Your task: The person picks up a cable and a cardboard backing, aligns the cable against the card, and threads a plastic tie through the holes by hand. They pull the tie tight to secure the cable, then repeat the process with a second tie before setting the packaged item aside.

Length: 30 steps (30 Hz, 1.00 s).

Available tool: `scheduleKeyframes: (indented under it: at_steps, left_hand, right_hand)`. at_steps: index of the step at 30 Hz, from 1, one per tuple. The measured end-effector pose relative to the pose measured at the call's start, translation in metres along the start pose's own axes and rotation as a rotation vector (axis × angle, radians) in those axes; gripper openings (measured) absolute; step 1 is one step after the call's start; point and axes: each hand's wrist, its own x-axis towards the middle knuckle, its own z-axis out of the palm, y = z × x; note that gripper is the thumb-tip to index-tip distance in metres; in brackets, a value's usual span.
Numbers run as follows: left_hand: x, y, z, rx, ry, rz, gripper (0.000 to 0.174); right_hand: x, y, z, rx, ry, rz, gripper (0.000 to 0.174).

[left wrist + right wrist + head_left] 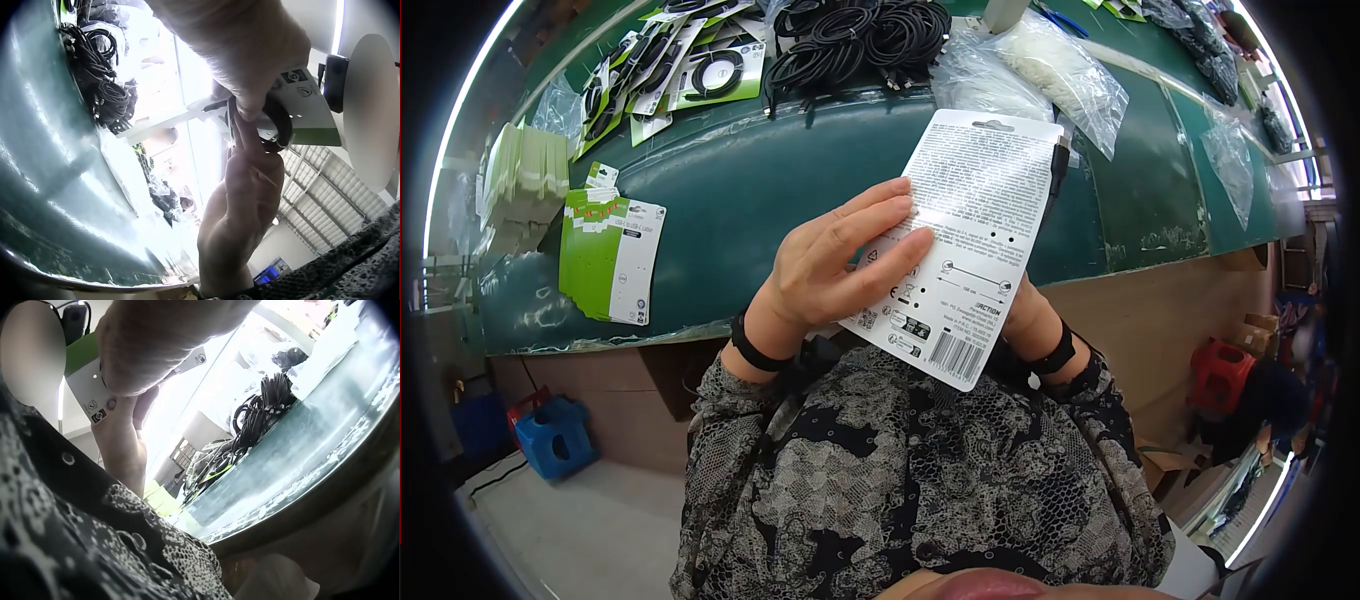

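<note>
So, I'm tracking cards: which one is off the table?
The text-covered white card: left hand on its face, right hand behind it. The green-and-white cards and heaped cable cards rest on the table.

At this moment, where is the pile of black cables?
In the head view, the pile of black cables is at top centre on the green table, between carded cables at left and clear plastic bags at right.

A person wears a long-sleeved shirt [840, 440] in black and pale grey, its print mixing netlike cells with ornate patches, a dark round button [928, 550] in front below the grip. One black band [752, 350] circles the wrist just behind the left hand [845, 255], a second black band [1060, 354] behind the right hand [1028, 315].
</note>
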Motion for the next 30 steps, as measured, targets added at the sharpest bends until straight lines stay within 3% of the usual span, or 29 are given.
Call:
scheduleKeyframes:
  at_steps: [5,8,11,12,15,17,20,23,30]
  left_hand:
    - [-0.005,-0.001,0.004,-0.035,0.032,-0.046,0.033]
    - [-0.01,-0.003,0.011,-0.083,0.069,-0.096,0.034]
    - [-0.015,0.0,0.024,-0.257,0.247,-0.327,0.029]
    - [-0.019,0.002,0.028,-0.261,0.244,-0.328,0.029]
    - [-0.032,0.015,0.038,-0.469,0.396,-0.847,0.021]
    - [-0.026,0.016,0.041,-0.566,0.454,-0.899,0.02]
    - [-0.015,0.015,0.043,-0.766,0.573,-0.995,0.018]
    - [-0.013,0.013,0.045,-0.851,0.661,-1.023,0.019]
    - [-0.016,0.01,0.045,-0.793,0.578,-1.09,0.021]
  right_hand:
    - [0.004,-0.006,0.004,0.092,-0.042,0.075,0.033]
    - [0.009,-0.014,0.01,-0.08,0.263,-0.445,0.024]
    - [0.025,-0.019,0.009,0.073,0.314,-0.523,0.025]
    - [0.03,-0.02,0.01,0.151,0.336,-0.56,0.026]
    - [0.045,-0.026,0.021,0.296,0.478,-0.478,0.02]
    - [0.051,-0.027,0.019,0.369,0.544,-0.433,0.017]
    - [0.059,-0.027,0.01,-0.34,0.595,-0.642,0.018]
    - [0.059,-0.032,0.007,-0.523,0.577,-0.591,0.02]
    - [0.065,-0.029,0.004,-0.716,0.529,-0.609,0.024]
